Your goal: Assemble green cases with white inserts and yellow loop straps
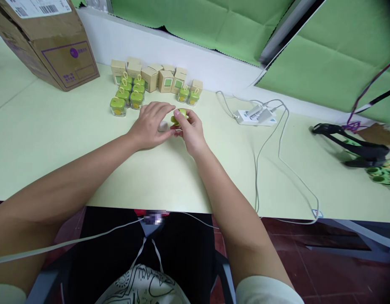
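Both hands meet near the middle of the pale counter. The right hand has its fingers closed narrowly on a small green-capped piece, which sits just above the counter at the fingertips. The left hand lies at 9 o'clock from that piece, its fingers loosely curled with the tips reaching toward it. Whether they grip it I cannot tell. Something pale shows under them, too blurred to name.

From the hands, a cluster of green-lidded jars stands at 10 o'clock, and two more of them stand at 12 o'clock. Behind these runs a row of small cardboard boxes, close to the wall. A large carton sits far out at 10 o'clock, on the counter's corner.

At 3 o'clock lies a white power strip, with white cables trailing from it toward 5 o'clock and over the counter's near edge. Farther out at 3 o'clock rests a black tool, well apart from the hands.
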A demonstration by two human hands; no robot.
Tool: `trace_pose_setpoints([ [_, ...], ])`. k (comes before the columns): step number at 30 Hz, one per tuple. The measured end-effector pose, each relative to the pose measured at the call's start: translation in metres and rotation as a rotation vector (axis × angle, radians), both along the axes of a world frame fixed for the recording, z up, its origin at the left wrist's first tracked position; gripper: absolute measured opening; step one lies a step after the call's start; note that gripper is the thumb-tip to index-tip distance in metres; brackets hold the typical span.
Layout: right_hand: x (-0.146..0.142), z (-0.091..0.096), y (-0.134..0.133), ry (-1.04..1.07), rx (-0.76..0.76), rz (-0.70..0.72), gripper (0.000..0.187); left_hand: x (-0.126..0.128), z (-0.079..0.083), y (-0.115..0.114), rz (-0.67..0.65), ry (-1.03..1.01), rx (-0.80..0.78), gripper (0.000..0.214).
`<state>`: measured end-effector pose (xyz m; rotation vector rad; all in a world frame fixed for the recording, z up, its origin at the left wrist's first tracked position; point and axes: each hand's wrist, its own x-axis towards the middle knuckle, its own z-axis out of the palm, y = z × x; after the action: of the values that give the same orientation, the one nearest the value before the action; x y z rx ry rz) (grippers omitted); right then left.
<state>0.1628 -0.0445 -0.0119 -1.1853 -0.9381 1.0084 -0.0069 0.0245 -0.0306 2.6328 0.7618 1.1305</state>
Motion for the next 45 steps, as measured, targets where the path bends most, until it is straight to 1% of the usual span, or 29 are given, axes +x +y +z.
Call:
trace_pose_setpoints([
  [2, -0.004, 0.004, -0.004, -0.027, 0.012, 0.059, 0.062, 0.002, 0.002, -0.003, -0.039, -0.001, 0.009, 0.053],
  [4, -0.005, 0.007, -0.007, -0.043, 0.02, 0.106, 0.061, 0.003, 0.002, -0.005, -0.046, -0.02, 0.007, 0.049],
  [7, -0.005, 0.007, -0.007, -0.064, 0.026, 0.182, 0.061, 0.004, 0.003, -0.006, -0.061, -0.054, -0.005, 0.051],
  [9, -0.003, 0.006, -0.006, -0.069, 0.033, 0.211, 0.061, 0.005, 0.002, -0.006, -0.077, -0.078, -0.015, 0.046],
  [12, 0.001, 0.004, -0.002, -0.036, 0.031, 0.177, 0.061, 0.007, -0.001, -0.004, -0.075, -0.148, -0.026, 0.039],
  [15, 0.007, 0.001, 0.003, -0.004, 0.016, 0.102, 0.058, 0.007, -0.005, 0.002, -0.048, -0.254, -0.019, 0.045],
  [18, 0.012, -0.003, 0.007, -0.025, 0.041, 0.036, 0.049, 0.005, -0.009, 0.009, -0.024, -0.318, -0.025, 0.046],
  [22, 0.013, -0.009, 0.009, -0.037, 0.08, 0.001, 0.042, 0.004, -0.01, 0.011, -0.026, -0.33, -0.005, 0.048],
  [26, 0.012, -0.012, 0.01, -0.015, 0.087, -0.029, 0.044, 0.003, -0.007, 0.006, -0.032, -0.301, -0.005, 0.05],
  [30, 0.008, -0.013, 0.008, 0.006, 0.083, -0.012, 0.048, 0.002, -0.003, 0.001, -0.018, -0.329, -0.028, 0.044],
  [33, 0.004, -0.013, 0.006, 0.032, 0.086, 0.016, 0.049, 0.0, -0.002, 0.0, -0.01, -0.325, -0.032, 0.044],
  [36, 0.003, -0.013, 0.004, 0.058, 0.071, 0.042, 0.05, -0.002, -0.003, -0.001, 0.029, -0.272, -0.076, 0.046],
  [45, 0.01, -0.014, 0.005, 0.076, 0.076, 0.059, 0.053, -0.003, -0.007, -0.002, 0.028, -0.272, -0.099, 0.049],
])
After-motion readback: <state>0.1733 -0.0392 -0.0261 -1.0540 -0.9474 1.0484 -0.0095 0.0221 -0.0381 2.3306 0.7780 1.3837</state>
